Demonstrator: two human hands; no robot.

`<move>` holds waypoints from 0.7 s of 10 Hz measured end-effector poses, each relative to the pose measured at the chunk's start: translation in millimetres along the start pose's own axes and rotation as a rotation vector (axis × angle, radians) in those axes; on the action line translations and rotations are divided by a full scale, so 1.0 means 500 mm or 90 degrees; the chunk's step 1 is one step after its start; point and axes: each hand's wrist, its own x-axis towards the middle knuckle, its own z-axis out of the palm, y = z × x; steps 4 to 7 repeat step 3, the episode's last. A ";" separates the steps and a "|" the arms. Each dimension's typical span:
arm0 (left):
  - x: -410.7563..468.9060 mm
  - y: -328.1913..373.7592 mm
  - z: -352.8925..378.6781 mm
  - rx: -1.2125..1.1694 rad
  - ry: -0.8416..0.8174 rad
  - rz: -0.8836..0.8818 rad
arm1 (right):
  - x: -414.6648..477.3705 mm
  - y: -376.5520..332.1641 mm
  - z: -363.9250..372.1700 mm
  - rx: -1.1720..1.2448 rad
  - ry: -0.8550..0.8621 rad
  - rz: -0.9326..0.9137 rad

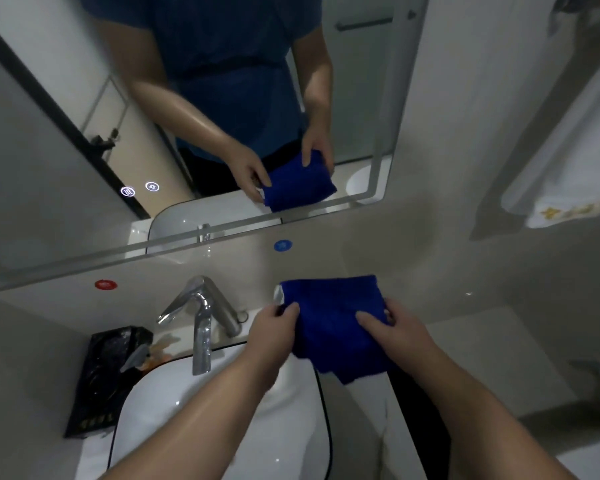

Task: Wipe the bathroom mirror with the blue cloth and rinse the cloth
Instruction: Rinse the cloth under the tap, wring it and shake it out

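Both hands hold a folded blue cloth (336, 323) over the basin's (222, 410) right edge: left hand (274, 327) pinches its left edge, right hand (392, 327) grips the right. The mirror (66, 150) lies straight beyond; the tap (201, 323) stands left.

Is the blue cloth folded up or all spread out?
Folded: the blue cloth hangs doubled in layers, held by the left hand and right hand.
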 end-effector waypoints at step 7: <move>-0.032 -0.074 -0.024 0.356 0.104 0.307 | 0.048 0.012 0.038 -0.305 0.006 -0.127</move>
